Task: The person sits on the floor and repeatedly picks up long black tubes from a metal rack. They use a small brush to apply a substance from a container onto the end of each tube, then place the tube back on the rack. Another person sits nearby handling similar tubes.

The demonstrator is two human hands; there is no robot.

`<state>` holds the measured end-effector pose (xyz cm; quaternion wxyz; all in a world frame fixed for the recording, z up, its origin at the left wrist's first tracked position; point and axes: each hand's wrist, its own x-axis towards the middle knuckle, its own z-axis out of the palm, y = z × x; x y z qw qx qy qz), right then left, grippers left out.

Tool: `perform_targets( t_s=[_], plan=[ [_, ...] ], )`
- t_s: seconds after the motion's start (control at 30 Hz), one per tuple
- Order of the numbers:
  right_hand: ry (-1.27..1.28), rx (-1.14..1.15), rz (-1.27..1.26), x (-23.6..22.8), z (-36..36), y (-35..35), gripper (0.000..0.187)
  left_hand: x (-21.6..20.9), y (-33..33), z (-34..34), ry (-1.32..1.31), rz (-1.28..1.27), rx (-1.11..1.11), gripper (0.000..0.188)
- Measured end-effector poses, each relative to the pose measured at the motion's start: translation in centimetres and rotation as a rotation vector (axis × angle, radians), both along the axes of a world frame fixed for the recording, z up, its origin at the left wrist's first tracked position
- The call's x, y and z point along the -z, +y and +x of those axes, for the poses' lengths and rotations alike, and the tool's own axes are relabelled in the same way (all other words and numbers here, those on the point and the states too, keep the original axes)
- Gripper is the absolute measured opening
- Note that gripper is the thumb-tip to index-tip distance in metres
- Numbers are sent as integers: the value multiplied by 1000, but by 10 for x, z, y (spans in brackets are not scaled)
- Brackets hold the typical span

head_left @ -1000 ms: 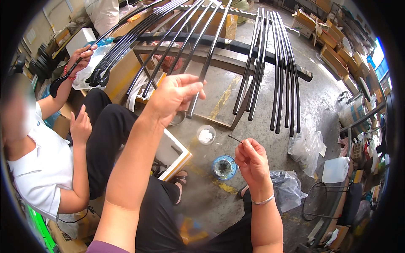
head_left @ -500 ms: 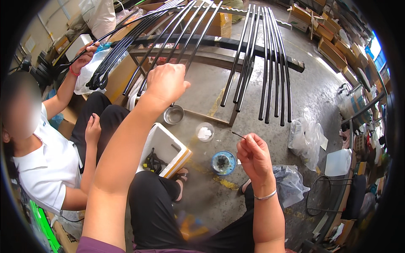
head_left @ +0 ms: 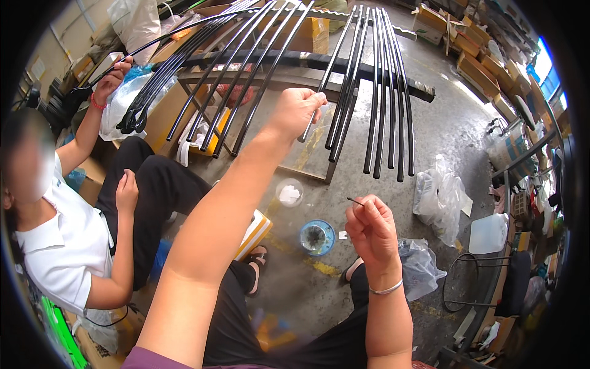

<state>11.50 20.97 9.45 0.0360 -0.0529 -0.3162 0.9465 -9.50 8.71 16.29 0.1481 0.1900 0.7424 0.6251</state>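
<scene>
Far ahead, my left hand point(head_left: 296, 112) pinches the lower end of a glossy black rod point(head_left: 332, 63), the leftmost of the right-hand group. Several more black rods point(head_left: 378, 98) hang beside it, their lower ends sticking out toward me over a padded black bar point(head_left: 418, 91). Another group of black rods point(head_left: 261, 80) lies left of my hand. Nearer to me, the fingers of my right hand point(head_left: 372, 224) are closed on a thin dark stick point(head_left: 354, 201), whose tip points left. What this stick is, I cannot make out.
At left, a co-worker's hand point(head_left: 112, 77) holds a long black rod. A blue-rimmed round container point(head_left: 318, 237) and a clear tub with white pieces point(head_left: 289, 193) stand on the floor. A foam box point(head_left: 255, 234) sits partly behind my left arm. Plastic bags point(head_left: 439, 203) and a jug point(head_left: 489, 234) are right.
My left hand has moved right, from the left group of rods to the right group, and now grips a rod there. My right hand stays nearly where it was, still holding the stick.
</scene>
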Motion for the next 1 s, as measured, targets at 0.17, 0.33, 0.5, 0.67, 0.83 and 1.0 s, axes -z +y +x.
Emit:
perform_targets(
  t_s=[0.17,0.33,0.5,0.67,0.83,1.0],
  plan=[
    [3,-13,20,0,2,1,14,-14,-28,48,-103,182,-32,24],
    [38,-9,22,1,-1,-3,17,-2,-57,85,-228,284,-45,26],
    [65,-5,33,-3,-4,-7,18,16,-61,87,-320,286,-57,29],
    [9,18,215,-10,-2,-11,17,32,-59,83,-536,491,138,40],
    [-28,2,353,-14,1,-26,16,39,-64,83,-612,531,159,46],
    [-74,-28,389,-15,3,-31,14,41,-60,87,-626,564,117,37]
  ],
)
